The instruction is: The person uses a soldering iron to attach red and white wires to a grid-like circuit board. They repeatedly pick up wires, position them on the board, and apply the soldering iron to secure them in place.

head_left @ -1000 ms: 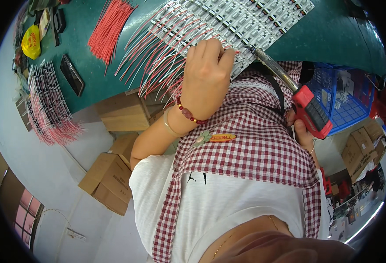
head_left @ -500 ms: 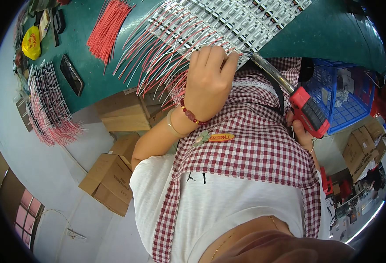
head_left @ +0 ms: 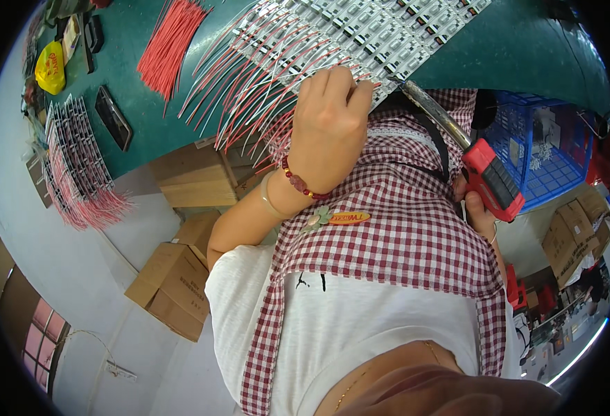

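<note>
A panel of small white circuit boards point(head_left: 381, 35) lies at the table's near edge. Red and white wires point(head_left: 246, 87) fan out leftward from its near-left part. My left hand point(head_left: 329, 121) is closed in a pinch over the panel's near edge, and a bit of red wire shows by its fingertips, which are mostly hidden. A soldering iron point(head_left: 492, 177) with a red and black handle is in my right hand point(head_left: 480, 213), whose fingers are partly behind the handle. The iron's metal tip points up-left at the panel's near corner, a little right of my left fingertips.
A bundle of red wires point(head_left: 170, 48) lies on the green table point(head_left: 520, 48). Farther left are a phone point(head_left: 113, 119), a yellow packet point(head_left: 50, 68) and a stack of wired boards point(head_left: 76, 156). Below right stands a blue crate point(head_left: 558, 166); cardboard boxes point(head_left: 173, 284) stand below left.
The soldering iron has shifted slightly right, its tip now farther from my left fingertips. My left hand has moved a little left and away from me, still pinched.
</note>
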Demonstrator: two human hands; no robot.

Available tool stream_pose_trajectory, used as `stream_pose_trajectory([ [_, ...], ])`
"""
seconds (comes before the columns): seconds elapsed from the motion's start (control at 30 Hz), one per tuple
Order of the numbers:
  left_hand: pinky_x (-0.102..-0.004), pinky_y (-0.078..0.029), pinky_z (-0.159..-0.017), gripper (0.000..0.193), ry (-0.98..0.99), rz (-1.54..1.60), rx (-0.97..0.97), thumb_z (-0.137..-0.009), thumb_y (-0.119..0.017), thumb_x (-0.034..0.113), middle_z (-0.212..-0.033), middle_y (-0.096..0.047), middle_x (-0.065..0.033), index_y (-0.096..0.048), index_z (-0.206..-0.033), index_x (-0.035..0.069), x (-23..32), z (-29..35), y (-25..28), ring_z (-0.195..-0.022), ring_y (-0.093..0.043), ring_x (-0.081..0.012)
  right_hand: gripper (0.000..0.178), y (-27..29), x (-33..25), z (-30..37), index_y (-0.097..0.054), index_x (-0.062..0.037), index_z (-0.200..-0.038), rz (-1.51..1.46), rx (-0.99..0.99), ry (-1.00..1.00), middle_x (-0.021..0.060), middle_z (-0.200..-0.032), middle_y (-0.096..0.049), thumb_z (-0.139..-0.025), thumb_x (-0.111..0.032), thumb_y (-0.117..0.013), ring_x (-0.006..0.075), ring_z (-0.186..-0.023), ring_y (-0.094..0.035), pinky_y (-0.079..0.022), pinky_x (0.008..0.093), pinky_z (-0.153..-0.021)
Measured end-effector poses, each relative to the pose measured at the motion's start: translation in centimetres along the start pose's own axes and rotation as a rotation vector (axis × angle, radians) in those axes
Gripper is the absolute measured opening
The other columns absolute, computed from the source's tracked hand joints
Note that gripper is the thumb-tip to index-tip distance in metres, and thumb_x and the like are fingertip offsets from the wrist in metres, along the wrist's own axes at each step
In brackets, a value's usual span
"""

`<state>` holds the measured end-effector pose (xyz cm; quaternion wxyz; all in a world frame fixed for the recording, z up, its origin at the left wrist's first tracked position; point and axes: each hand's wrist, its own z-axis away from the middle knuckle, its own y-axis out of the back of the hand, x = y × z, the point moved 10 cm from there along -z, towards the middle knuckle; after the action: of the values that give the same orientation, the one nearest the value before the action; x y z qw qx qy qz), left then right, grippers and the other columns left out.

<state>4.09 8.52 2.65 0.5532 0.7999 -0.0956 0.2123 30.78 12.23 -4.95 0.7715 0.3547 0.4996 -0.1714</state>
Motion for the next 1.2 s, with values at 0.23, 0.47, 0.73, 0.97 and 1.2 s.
stream_pose_trajectory([
  [0.23,-0.0345,-0.043,-0.062,0.016,0.009,0.017,0.001,-0.071,-0.067,-0.001,-0.072,-0.048,-0.0062,-0.066,-0.086,0.006,-0.1,0.4,0.2,-0.069,-0.052,-0.0233,0.029,-0.2,-0.4,-0.4,-0.068,-0.0044,-0.090,0.030,0.030,0.071,0.0061,-0.079,-0.067,-0.084,-0.033,-0.066,0.0209,-0.069,-0.064,-0.047,0.0314,-0.064],
  [0.47,-0.0349,-0.042,-0.061,0.015,0.012,0.013,0.030,-0.071,-0.068,-0.002,-0.071,-0.048,-0.0061,-0.065,-0.084,0.005,-0.3,0.3,0.1,-0.068,-0.051,-0.0235,0.029,-0.7,-1.0,-1.4,-0.067,-0.0028,-0.087,-0.096,0.044,0.065,0.0058,-0.077,-0.066,-0.083,-0.031,-0.066,0.0197,-0.068,-0.064,-0.048,0.0301,-0.063],
  [0.73,-0.0359,-0.043,-0.062,0.012,0.026,0.006,0.016,-0.072,-0.069,0.000,-0.072,-0.048,-0.0070,-0.064,-0.082,0.005,-0.2,0.2,0.1,-0.068,-0.052,-0.0247,0.030,0.0,-0.2,-0.5,-0.067,-0.0039,-0.089,-0.113,0.021,-0.001,0.0049,-0.078,-0.066,-0.083,-0.033,-0.066,0.0172,-0.072,-0.064,-0.048,0.0288,-0.066],
  [0.97,-0.0360,-0.043,-0.065,0.011,0.049,0.013,0.050,-0.072,-0.068,0.002,-0.075,-0.052,-0.0059,-0.062,-0.081,0.006,-0.1,0.3,0.0,-0.070,-0.053,-0.0241,0.033,0.0,-0.8,-0.6,-0.067,-0.0045,-0.088,-0.043,0.002,0.064,0.0048,-0.074,-0.065,-0.084,-0.037,-0.064,0.0183,-0.066,-0.063,-0.047,0.0293,-0.062],
  [1.2,-0.0379,-0.040,-0.065,0.011,0.074,-0.087,0.019,-0.071,-0.066,0.004,-0.082,-0.054,-0.0056,-0.056,-0.076,0.006,0.2,0.0,-1.0,-0.076,-0.052,-0.0250,0.034,-0.1,-0.2,-0.7,-0.067,-0.0026,-0.087,-0.109,0.003,0.061,0.0058,-0.073,-0.064,-0.084,-0.036,-0.064,0.0196,-0.064,-0.062,-0.046,0.0300,-0.060],
])
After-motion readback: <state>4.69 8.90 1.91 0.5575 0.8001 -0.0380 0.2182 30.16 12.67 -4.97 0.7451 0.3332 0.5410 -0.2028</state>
